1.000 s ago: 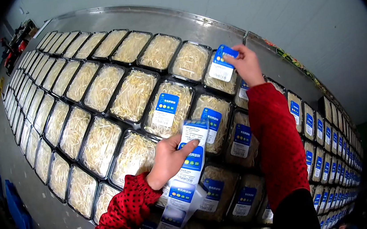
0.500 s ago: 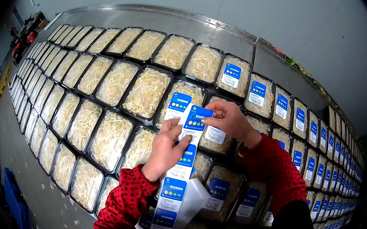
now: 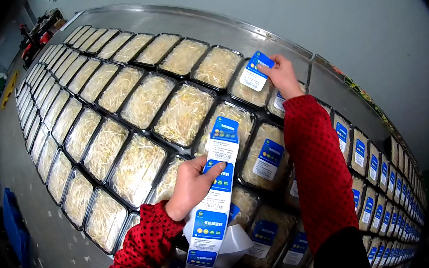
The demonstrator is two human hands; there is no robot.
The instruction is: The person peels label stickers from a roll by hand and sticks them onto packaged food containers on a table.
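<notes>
My left hand (image 3: 191, 185) pinches a long strip of blue-and-white labels (image 3: 209, 223) between thumb and fingers. The strip hangs down toward me, and its white backing paper (image 3: 232, 244) curls to the right. Farther off, my right hand (image 3: 284, 77) grips one loose blue-and-white label (image 3: 255, 77) by its right edge. That label lies over a black tray of bean sprouts (image 3: 248, 98) in the back row; whether it touches the film, I cannot tell. Just beyond the strip's upper end is another sprout tray (image 3: 244, 118), partly covered by the strip.
Rows of unlabelled sprout trays (image 3: 137, 165) stretch left across the metal table (image 3: 171, 21). Labelled trays (image 3: 264, 160) fill the right side. A grey wall (image 3: 316, 8) stands behind; blue crates (image 3: 16, 223) are on the floor at left.
My right hand has moved away from the strip, up to the back row, carrying a single label. My left hand still holds the strip, and the view has shifted slightly.
</notes>
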